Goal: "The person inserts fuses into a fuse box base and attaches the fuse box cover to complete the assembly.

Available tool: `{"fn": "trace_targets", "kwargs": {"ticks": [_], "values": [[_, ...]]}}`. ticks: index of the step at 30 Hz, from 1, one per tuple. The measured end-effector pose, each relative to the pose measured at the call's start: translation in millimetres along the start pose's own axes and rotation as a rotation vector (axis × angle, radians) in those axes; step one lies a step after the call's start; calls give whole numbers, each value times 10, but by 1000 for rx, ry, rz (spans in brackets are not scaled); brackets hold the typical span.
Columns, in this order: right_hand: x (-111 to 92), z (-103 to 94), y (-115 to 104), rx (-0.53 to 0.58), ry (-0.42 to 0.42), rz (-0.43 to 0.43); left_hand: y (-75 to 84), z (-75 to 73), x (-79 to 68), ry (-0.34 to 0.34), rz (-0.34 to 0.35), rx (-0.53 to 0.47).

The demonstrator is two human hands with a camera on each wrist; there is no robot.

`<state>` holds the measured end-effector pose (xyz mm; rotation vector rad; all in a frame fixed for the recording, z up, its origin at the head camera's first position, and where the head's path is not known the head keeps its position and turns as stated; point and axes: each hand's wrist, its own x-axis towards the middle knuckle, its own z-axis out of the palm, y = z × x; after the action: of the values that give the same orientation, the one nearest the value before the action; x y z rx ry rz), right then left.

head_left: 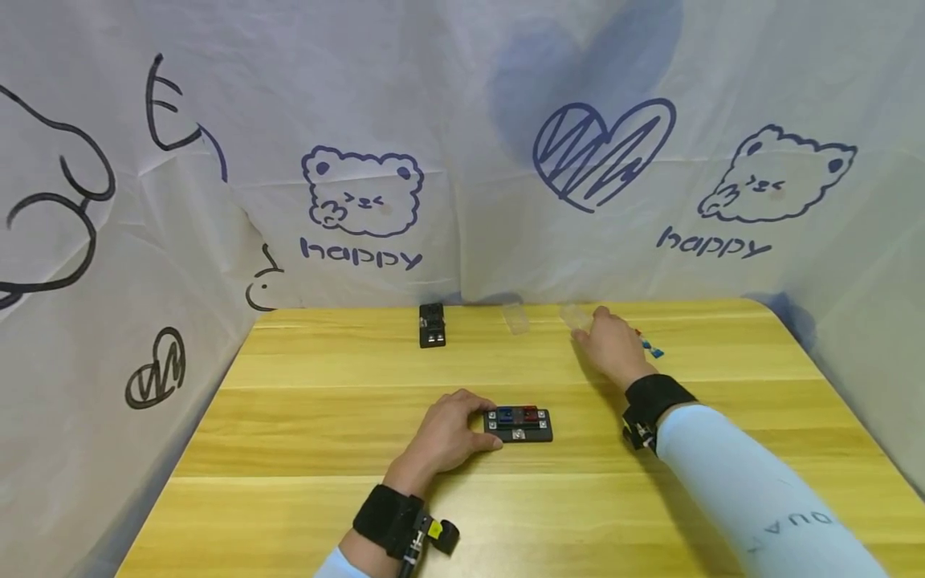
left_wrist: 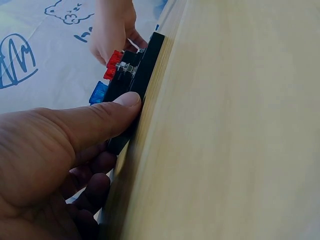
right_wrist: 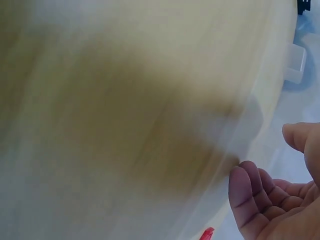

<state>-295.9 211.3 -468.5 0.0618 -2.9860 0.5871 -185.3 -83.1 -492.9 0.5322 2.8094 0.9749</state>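
My left hand (head_left: 450, 429) grips the left end of a black fuse block (head_left: 535, 436) between thumb and fingers on the table. The block carries a blue fuse (left_wrist: 98, 92) and a red fuse (left_wrist: 112, 65), with metal screw terminals. At the back of the table my right hand (head_left: 613, 347) reaches beside a clear plastic cover (head_left: 573, 315). In the right wrist view the thumb stands apart from the loosely bent fingers (right_wrist: 242, 192), and nothing shows between them. The cover near that hand is hard to make out there.
A second clear cover (head_left: 516, 319) lies at the back edge, left of the first. Farther left is another black fuse block (head_left: 432, 325). Loose blue and red pieces (head_left: 654, 351) lie just right of my right hand. A drawn-on white sheet (head_left: 491, 273) hangs behind the wooden table (head_left: 325, 433).
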Motion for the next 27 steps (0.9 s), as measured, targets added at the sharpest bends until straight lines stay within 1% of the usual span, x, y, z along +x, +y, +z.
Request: {"fn": "trace_targets", "kwargs": {"ticks": [8, 16, 27], "values": [[43, 49, -37, -40, -52, 65, -3, -4, -7, -2, 3, -4], [66, 72, -51, -65, -51, 51, -11, -25, 1, -4, 16, 10], [78, 81, -80, -80, -75, 83, -6, -46, 1, -4, 17, 3]]}}
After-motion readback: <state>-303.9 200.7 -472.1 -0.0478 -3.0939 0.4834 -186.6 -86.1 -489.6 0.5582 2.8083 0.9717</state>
